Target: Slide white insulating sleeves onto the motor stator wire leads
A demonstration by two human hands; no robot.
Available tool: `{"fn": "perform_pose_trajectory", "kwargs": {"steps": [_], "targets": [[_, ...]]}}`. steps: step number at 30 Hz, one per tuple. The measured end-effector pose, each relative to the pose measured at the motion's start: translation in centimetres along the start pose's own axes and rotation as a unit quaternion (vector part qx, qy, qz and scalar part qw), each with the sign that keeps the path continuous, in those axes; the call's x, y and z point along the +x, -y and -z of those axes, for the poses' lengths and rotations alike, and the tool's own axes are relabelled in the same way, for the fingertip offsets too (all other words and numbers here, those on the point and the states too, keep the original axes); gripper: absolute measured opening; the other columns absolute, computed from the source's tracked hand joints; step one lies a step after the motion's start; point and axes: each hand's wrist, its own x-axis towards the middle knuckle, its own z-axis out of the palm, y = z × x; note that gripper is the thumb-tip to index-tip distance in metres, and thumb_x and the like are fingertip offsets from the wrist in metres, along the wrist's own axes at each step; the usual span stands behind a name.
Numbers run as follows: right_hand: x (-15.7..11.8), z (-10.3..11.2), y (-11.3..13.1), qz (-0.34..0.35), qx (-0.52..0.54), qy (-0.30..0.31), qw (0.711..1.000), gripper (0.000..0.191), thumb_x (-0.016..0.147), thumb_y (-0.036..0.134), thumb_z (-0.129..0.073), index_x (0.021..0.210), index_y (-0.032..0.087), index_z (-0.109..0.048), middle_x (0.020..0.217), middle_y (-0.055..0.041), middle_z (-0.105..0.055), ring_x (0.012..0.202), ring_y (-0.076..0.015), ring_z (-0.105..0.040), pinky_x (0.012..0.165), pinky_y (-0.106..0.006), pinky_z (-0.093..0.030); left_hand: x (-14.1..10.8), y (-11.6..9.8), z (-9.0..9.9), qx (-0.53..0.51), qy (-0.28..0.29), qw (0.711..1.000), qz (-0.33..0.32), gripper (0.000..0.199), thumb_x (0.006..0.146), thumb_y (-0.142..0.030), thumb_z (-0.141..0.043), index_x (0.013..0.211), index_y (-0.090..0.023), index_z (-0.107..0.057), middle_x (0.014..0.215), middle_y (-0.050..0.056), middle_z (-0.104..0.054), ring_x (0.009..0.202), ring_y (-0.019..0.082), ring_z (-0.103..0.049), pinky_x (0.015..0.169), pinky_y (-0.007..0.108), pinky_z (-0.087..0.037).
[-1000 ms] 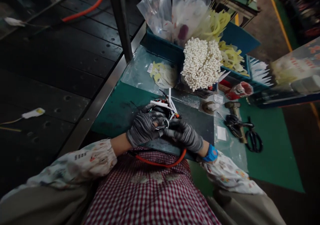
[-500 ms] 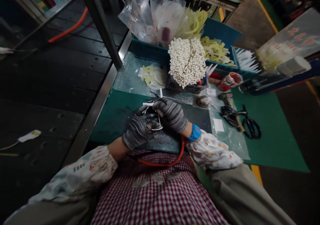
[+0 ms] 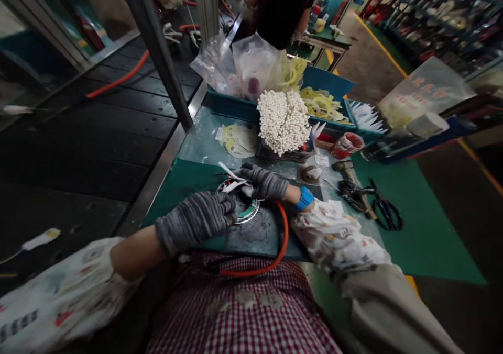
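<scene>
Green bench mat under us, conveyor to the left; our left hand has come back toward the body since a second ago, gloved fingers curled with the tips on the near rim of the round wired part, which now lies flat on the grey pad instead of being cupped between both hands. Our right hand has moved to the far side, fingers pinched together on the white leads. Orange cable loops off to the right. So we read this as repositioning. White terminal bundle, scissors untouched
</scene>
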Motion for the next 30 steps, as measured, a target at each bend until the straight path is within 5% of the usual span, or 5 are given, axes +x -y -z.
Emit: {"fn": "perform_pose_trajectory", "kwargs": {"steps": [5, 10, 18, 24, 30], "targets": [[-0.1, 3.0, 0.9, 0.014, -0.093, -0.085, 0.992, 0.054, 0.096, 0.041, -0.081, 0.144, 0.016, -0.071, 0.138, -0.0188, -0.071, 0.114, -0.0317, -0.071, 0.101, -0.048, -0.061, -1.8, -0.7, -1.2, 0.041, -0.127, 0.991, 0.023, 0.022, 0.106, -0.014, -0.060, 0.114, -0.023, -0.078, 0.122, 0.006, -0.084, 0.119, 0.025, -0.074, 0.104, 0.042, -0.056], [-0.2, 6.0, 0.7, -0.162, -0.286, -0.298, 0.896, 0.020, 0.097, 0.030, -0.077, 0.114, 0.020, -0.079, 0.150, -0.0181, -0.068, 0.143, -0.0410, -0.055, 0.123, -0.066, -0.041, -2.0, 0.0, -3.8, -0.031, -0.205, 0.977, 0.048, 0.018, 0.107, -0.032, -0.061, 0.113, -0.025, -0.077, 0.141, 0.004, -0.078, 0.149, 0.027, -0.058, 0.136, 0.050, -0.031], [2.8, 5.7, -0.2, -0.181, -0.257, -0.366, 0.876, 0.012, 0.096, 0.021, -0.067, 0.103, 0.021, -0.077, 0.144, -0.0159, -0.072, 0.138, -0.0381, -0.059, 0.121, -0.065, -0.045, -0.8, -3.0, -5.7, -0.005, -0.244, 0.954, 0.174, 0.007, 0.100, -0.031, -0.073, 0.100, -0.024, -0.074, 0.130, 0.008, -0.080, 0.138, 0.027, -0.065, 0.126, 0.050, -0.047], [-1.3, 7.0, 2.3, 0.013, -0.031, -0.375, 0.926, 0.015, 0.094, 0.016, -0.067, 0.105, 0.024, -0.073, 0.107, -0.0073, -0.080, 0.102, -0.0264, -0.077, 0.096, -0.047, -0.065, 0.2, -6.3, -8.1, 0.023, -0.298, 0.910, 0.289, 0.023, 0.095, -0.044, -0.077, 0.099, -0.022, -0.075, 0.125, 0.013, -0.076, 0.124, 0.033, -0.068, 0.109, 0.053, -0.060], [-7.7, 5.6, 10.2, -0.075, 0.297, -0.419, 0.855, 0.005, 0.106, 0.028, -0.070, 0.108, 0.032, -0.067, 0.089, 0.0022, -0.081, 0.062, -0.0171, -0.076, 0.048, -0.027, -0.060, -0.1, -5.6, -8.3, -0.058, -0.295, 0.901, 0.313, 0.016, 0.099, -0.036, -0.069, 0.098, -0.021, -0.075, 0.133, 0.012, -0.072, 0.132, 0.031, -0.064, 0.115, 0.051, -0.058]]}}
